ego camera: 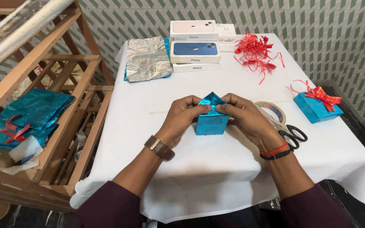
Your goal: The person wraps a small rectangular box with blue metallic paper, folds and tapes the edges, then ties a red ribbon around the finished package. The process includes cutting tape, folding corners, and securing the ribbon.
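**Two hands fold shiny blue paper on a box**

A small box in shiny blue paper [211,120] stands upright in the middle of the white table [157,126]. The left hand [181,118] and right hand [246,118] hold it from both sides. Their fingers pinch the top paper into a point, so the fold stays flat. Scissors [290,134] and a tape roll [272,110] lie just beside the right hand. A finished blue gift with a red bow [317,105] sits apart. Phone boxes [195,52] are stacked at the far edge, shut, so I cannot tell what is inside.

1 head-worn camera looks steeply down and forward from close above the table [157,105], wall at 12 o'clock, wooden rack [43,84] at 9 o'clock, probably seated height.
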